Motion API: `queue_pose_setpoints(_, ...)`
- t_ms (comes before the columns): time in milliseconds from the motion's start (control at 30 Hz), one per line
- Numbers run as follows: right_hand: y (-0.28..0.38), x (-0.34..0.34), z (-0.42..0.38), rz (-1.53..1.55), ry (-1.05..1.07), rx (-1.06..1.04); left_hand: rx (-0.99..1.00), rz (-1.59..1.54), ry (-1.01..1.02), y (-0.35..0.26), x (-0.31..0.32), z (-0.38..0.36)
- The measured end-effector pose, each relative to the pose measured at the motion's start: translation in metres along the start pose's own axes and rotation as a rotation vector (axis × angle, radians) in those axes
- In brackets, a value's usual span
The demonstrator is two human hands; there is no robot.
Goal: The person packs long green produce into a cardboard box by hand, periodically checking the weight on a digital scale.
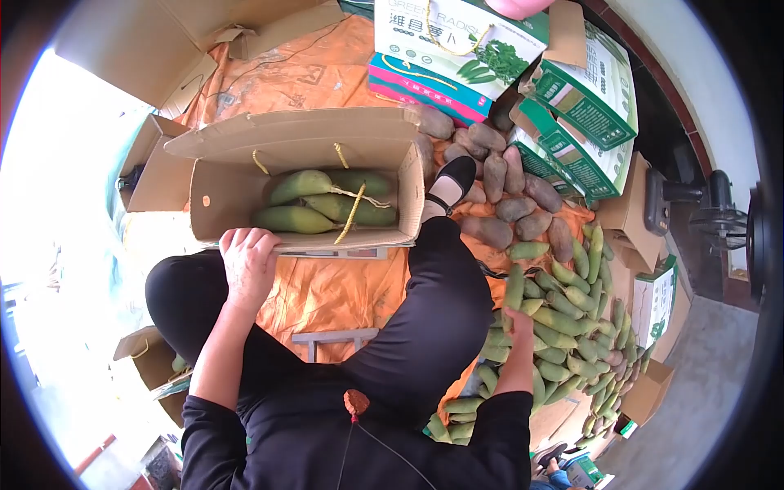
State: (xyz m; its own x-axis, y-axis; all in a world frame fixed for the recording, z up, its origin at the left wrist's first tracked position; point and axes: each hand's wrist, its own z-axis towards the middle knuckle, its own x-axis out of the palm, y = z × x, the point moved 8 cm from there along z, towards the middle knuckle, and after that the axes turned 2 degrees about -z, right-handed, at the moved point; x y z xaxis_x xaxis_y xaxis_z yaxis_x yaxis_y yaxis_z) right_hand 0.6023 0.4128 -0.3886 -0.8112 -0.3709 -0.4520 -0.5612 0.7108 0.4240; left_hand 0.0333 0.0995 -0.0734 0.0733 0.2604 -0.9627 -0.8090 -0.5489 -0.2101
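Note:
My left hand (pixel 250 263) rests on the near edge of an open cardboard box (pixel 224 192), its fingers curled over the rim at the lower left. Inside the box lie several green radishes (pixel 296 219), with yellow cord handles (pixel 351 214) hanging by them. On the right, my right hand (pixel 518 320) is closed round the lower end of a green radish (pixel 514 287), which points away from me. Beneath and beside that hand spreads a large pile of green radishes (pixel 563 322).
Brownish-red tubers (pixel 514 208) lie beyond the radishes. Printed boxes (pixel 457 41) stand at the top, more green boxes (pixel 592 147) at the upper right. A black fan (pixel 723 216) is at the far right. An orange sheet (pixel 327 290) covers the floor.

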Motion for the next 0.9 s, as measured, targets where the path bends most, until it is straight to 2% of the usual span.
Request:
queue_pose_setpoints(33,-0.006,0.012,-0.017,0.063,0.094,0.090,-0.007,-0.003,-0.006,0.001,-0.001,0.000)
queue_pose_setpoints(133,0.003,0.034,-0.073,0.072,0.134,0.118,-0.014,-0.004,-0.011,0.001,-0.003,0.000)
queue_pose_setpoints(167,0.004,0.035,-0.083,0.070,0.131,0.111,-0.017,-0.008,-0.017,0.001,-0.003,0.000)
queue_pose_setpoints(233,0.013,0.052,-0.102,0.164,0.330,0.042,-0.011,-0.004,-0.026,0.000,-0.005,0.000)
queue_pose_setpoints(267,0.017,0.050,-0.105,0.164,0.329,0.035,-0.011,-0.008,-0.030,0.002,-0.004,-0.001)
queue_pose_setpoints(333,0.051,0.057,-0.124,0.167,0.470,-0.181,-0.010,-0.022,-0.036,0.003,-0.003,-0.002)
queue_pose_setpoints(367,0.061,0.054,-0.131,0.166,0.467,-0.187,-0.009,-0.035,-0.035,0.004,-0.003,-0.003)
queue_pose_setpoints(433,0.128,0.055,-0.183,0.080,0.465,-0.409,-0.013,-0.033,-0.039,0.005,-0.002,-0.004)
queue_pose_setpoints(467,0.151,0.054,-0.202,0.075,0.462,-0.415,-0.018,-0.036,-0.038,0.005,-0.002,-0.004)
queue_pose_setpoints(533,0.210,0.053,-0.248,-0.089,0.407,-0.654,-0.025,-0.042,-0.043,0.006,-0.002,-0.005)
queue_pose_setpoints(633,0.276,0.068,-0.307,-0.070,0.502,-0.720,-0.011,-0.024,-0.061,0.005,-0.004,-0.007)
queue_pose_setpoints(700,0.314,0.094,-0.346,-0.211,0.645,-0.864,-0.005,-0.024,-0.063,0.007,-0.002,-0.007)
queue_pose_setpoints(733,0.331,0.105,-0.361,-0.212,0.643,-0.868,-0.005,-0.026,-0.067,0.007,-0.002,-0.007)
queue_pose_setpoints(900,0.365,0.212,-0.408,-0.554,0.865,-0.971,-0.003,-0.046,-0.073,0.008,-0.001,-0.008)
